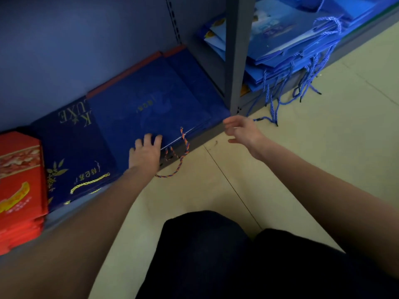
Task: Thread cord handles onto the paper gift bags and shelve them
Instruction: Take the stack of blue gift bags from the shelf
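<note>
Left hand (145,153) presses flat blue paper bag (151,104), fingers straight; right hand (241,131) hovers, fingers spread; twisted cord (183,156) dangles.

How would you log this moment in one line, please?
step: shelving | left hand: flat on blue bag | right hand: open, free | cord: hangs off shelf edge

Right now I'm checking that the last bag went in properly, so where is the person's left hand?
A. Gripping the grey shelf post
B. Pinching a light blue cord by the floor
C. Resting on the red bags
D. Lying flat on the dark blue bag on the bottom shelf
D: the left hand lies fingers straight on the front edge of the dark blue bag, beside its hanging multicoloured cord handle.
</note>
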Available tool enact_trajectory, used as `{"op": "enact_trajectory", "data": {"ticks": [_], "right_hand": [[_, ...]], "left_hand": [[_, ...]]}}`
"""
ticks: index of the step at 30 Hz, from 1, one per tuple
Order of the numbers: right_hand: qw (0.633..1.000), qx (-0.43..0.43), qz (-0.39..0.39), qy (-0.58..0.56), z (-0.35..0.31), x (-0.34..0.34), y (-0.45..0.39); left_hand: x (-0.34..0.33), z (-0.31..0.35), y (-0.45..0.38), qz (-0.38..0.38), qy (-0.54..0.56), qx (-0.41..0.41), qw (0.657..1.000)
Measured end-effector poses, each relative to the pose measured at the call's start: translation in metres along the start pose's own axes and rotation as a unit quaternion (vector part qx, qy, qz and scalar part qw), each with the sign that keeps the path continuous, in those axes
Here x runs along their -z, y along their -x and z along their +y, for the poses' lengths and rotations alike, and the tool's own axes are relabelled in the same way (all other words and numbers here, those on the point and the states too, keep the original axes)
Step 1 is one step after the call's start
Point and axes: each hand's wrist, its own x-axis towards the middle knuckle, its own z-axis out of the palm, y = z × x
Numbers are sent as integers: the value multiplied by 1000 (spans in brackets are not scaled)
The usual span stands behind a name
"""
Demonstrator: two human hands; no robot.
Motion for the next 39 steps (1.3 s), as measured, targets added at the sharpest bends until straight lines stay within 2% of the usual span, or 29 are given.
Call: {"op": "enact_trajectory", "data": {"ticks": [3, 5, 8, 10, 12, 14, 16, 22, 24, 26, 28, 29, 30, 32, 33, 34, 36, 39], "right_hand": [[997, 21, -22, 66, 0, -28, -9], [990, 81, 15, 111, -4, -49, -18], [970, 193, 79, 126, -18, -68, -25], [958, 247, 98, 108, -25, -70, -27], [954, 271, 101, 78, -29, -70, -28], [950, 283, 104, 79, -29, -71, -29], [943, 302, 110, 89, -28, -72, -29], [916, 384, 78, 88, -57, -57, -26], [917, 367, 77, 135, -60, -54, -28], [921, 325, 85, 198, -54, -50, -28], [931, 267, 84, 233, -42, -43, -23], [936, 247, 79, 237, -36, -38, -19], [940, 235, 76, 234, -31, -32, -15], [947, 215, 81, 225, -24, -17, -8], [951, 202, 93, 216, -21, -8, -6], [957, 181, 112, 195, -19, 4, -5], [972, 129, 157, 114, -19, 30, 0], [972, 106, 206, 43, -27, 72, 4]], "left_hand": [[12, -20, -10, 54, -46, -47, 996], [21, -35, -10, 100, -38, -69, 992], [32, -58, -4, 229, 64, -72, 969], [40, -72, -2, 271, 144, -63, 950], [46, -83, -5, 256, 199, -78, 943], [47, -88, -8, 210, 233, -101, 944], [45, -91, -10, 196, 258, -115, 939], [56, -106, -21, 207, 430, -58, 877], [53, -102, -17, 159, 451, -55, 877], [45, -89, -13, 48, 464, -33, 884], [42, -69, -12, -88, 498, 21, 863], [42, -60, -11, -125, 510, 47, 850], [43, -52, -13, -131, 503, 56, 853], [49, -35, -19, -69, 427, 19, 902], [55, -23, -21, -28, 403, -4, 915], [61, -8, -22, -1, 401, -26, 916], [77, 22, -21, 20, 443, -78, 893], [100, 67, -19, 39, 474, -164, 864]]}}
